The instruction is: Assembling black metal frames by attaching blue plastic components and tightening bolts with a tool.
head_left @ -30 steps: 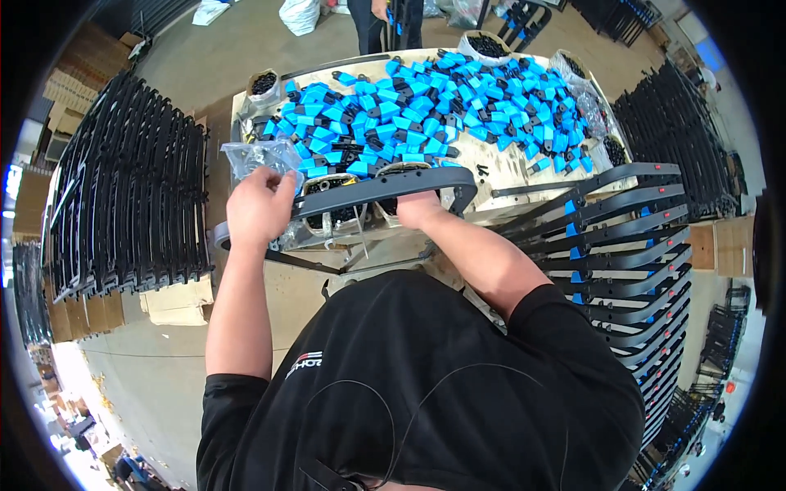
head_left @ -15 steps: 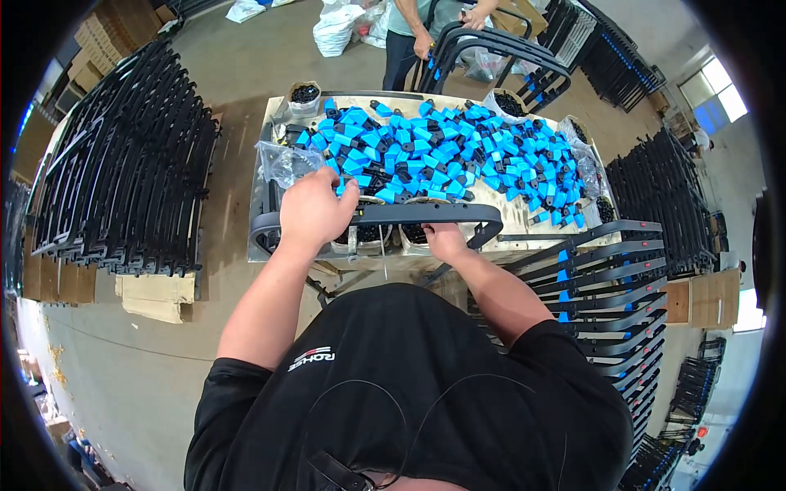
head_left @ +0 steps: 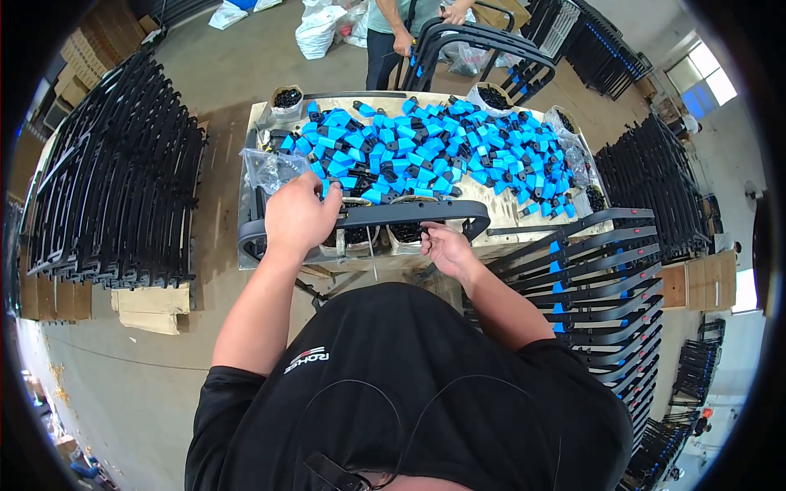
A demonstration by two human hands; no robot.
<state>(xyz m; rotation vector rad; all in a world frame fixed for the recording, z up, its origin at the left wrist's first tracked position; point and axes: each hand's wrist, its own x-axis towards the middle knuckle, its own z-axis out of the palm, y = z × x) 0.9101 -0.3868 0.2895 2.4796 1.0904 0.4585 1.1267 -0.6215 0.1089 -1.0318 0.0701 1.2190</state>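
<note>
My left hand (head_left: 301,214) is curled over the left part of a black tubular frame (head_left: 401,214), which lies across the near edge of the table. Its thumb and fingertips point toward the blue parts. Close to the frame's right end, my right hand (head_left: 446,248) has its fingers bent together in a pinch; a small dark thing seems to be between them, too small to make out. Behind and below the bar are a left tub (head_left: 357,237) and a right tub (head_left: 403,239) of small black pieces, partly hidden by it.
Blue-and-black plastic parts (head_left: 426,151) are heaped over the table (head_left: 491,200). More tubs, among them one at the back left (head_left: 286,100), line its edges. Black frames are stacked on the left (head_left: 115,180) and right (head_left: 606,278). Across the table a person (head_left: 401,37) handles frames (head_left: 483,49).
My right hand has drawn back from the right tub toward me, its fingers now showing below the bar. The left hand stays on the frame. The whole view has shifted slightly.
</note>
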